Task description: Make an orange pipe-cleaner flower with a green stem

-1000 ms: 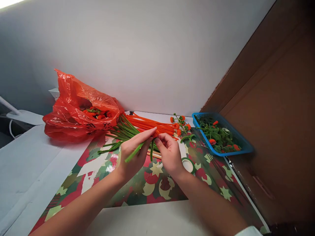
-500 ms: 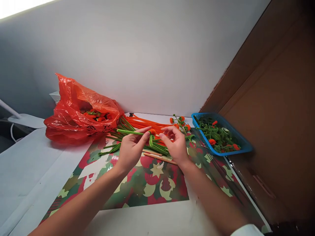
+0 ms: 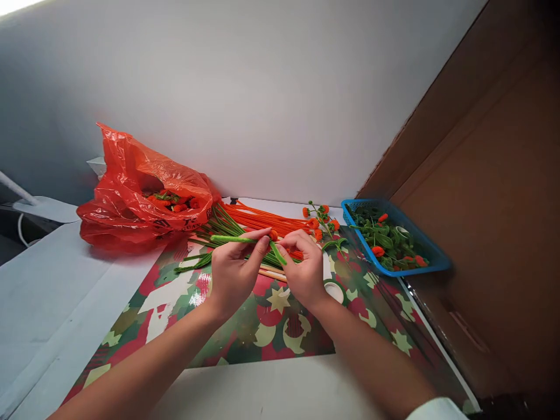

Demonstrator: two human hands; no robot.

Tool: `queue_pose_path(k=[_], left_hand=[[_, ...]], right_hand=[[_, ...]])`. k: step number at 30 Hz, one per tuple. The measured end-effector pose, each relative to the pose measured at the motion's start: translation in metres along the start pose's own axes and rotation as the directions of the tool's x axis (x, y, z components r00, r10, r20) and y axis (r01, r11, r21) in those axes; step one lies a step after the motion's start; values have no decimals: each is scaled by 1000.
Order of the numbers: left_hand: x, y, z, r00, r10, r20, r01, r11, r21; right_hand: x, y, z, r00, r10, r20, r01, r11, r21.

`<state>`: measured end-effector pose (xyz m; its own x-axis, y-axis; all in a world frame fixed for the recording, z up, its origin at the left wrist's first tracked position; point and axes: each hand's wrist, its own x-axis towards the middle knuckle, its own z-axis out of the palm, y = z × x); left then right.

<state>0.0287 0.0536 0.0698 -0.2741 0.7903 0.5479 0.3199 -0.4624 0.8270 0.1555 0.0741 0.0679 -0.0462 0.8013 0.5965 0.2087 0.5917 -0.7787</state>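
Between my two hands is a small pipe-cleaner flower with an orange head [image 3: 273, 235] and light green pipe-cleaner ends [image 3: 231, 239]. My left hand [image 3: 236, 265] pinches it beside the head, one green end sticking out to the left. The other green end [image 3: 277, 254] slants down to the right, and my right hand [image 3: 306, 268] grips its tip between thumb and fingers. Behind the hands lie green pipe cleaners [image 3: 227, 224] and a bundle of orange pipe cleaners [image 3: 258, 217].
A red plastic bag [image 3: 126, 201] with orange and green pieces stands left. On the right, a blue basket [image 3: 396, 272] holds leaves and orange flowers. A finished-looking flower sprig [image 3: 324, 219] lies near it. A tape roll [image 3: 335, 291] sits beside my right wrist.
My right hand has moved left and closed on the green end, which was hanging free before. The tape roll beside my right wrist has come into view.
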Motion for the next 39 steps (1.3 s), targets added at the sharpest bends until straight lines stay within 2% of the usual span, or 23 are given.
queue_pose_path(k=[1, 2, 3, 5, 7, 8, 9, 10, 11, 12, 14, 15, 17, 19, 21, 23, 26, 30, 32, 34, 39], left_hand=[[-1, -3, 0, 997, 76, -14, -76, 996, 47], [-2, -5, -1, 988, 152, -21, -149, 985, 88], [-2, -8, -2, 975, 222, -20, -218, 968, 123], [-1, -15, -4, 937, 349, 6, -345, 923, 168], [0, -21, -6, 889, 452, 75, -458, 872, 173], [1, -23, -8, 866, 488, 111, -500, 850, 163], [2, -25, -8, 851, 506, 141, -524, 838, 151], [3, -26, -9, 851, 502, 152, -522, 840, 147], [4, -26, -9, 873, 465, 149, -485, 861, 154], [6, -24, -8, 912, 388, 136, -407, 900, 160], [10, -19, -7, 981, 141, 131, -157, 980, 122], [12, -16, -7, 987, 5, 163, -17, 997, 74], [17, -9, -6, 945, -168, 281, 186, 982, -38], [19, -5, -5, 895, -223, 385, 286, 951, -115], [18, -5, -4, 867, -241, 435, 336, 929, -154], [16, -7, -3, 867, -260, 425, 365, 912, -186], [16, -9, -4, 869, -303, 391, 413, 880, -235], [20, -2, -7, 823, -314, 474, 477, 835, -275], [21, 1, -7, 818, -296, 494, 469, 840, -273], [19, 3, -7, 840, -273, 469, 426, 867, -259], [8, 3, -5, 940, -161, 300, 219, 961, -170]], right_hand=[[-1, 1, 3, 990, 138, 17, -139, 983, 123], [-2, 1, 6, 960, 275, 60, -281, 928, 243], [-2, 2, 7, 907, 400, 133, -421, 837, 350], [-1, 4, 7, 753, 568, 332, -654, 586, 478], [1, 5, 5, 598, 611, 519, -795, 369, 481], [2, 7, 3, 542, 605, 583, -834, 300, 464], [3, 8, 2, 511, 597, 619, -853, 266, 449], [5, 10, 1, 505, 591, 630, -859, 267, 438], [6, 13, 0, 518, 592, 618, -852, 297, 430], [7, 15, -1, 551, 598, 582, -833, 354, 425], [11, 20, -4, 668, 604, 435, -744, 528, 410], [13, 21, -6, 738, 581, 342, -674, 628, 389], [18, 21, -10, 862, 467, 195, -506, 807, 304], [21, 18, -14, 936, 307, 175, -338, 921, 194], [21, 12, -15, 957, 186, 221, -216, 969, 119], [18, 6, -14, 961, 137, 242, -162, 983, 87], [15, 1, -12, 973, 118, 200, -133, 989, 62], [16, -5, -16, 993, 46, 113, -42, 998, -37], [17, -9, -18, 995, 21, 99, -11, 995, -95], [15, -11, -18, 997, -16, 74, 28, 986, -162], [3, -15, -8, 997, -76, -33, 64, 958, -279]])
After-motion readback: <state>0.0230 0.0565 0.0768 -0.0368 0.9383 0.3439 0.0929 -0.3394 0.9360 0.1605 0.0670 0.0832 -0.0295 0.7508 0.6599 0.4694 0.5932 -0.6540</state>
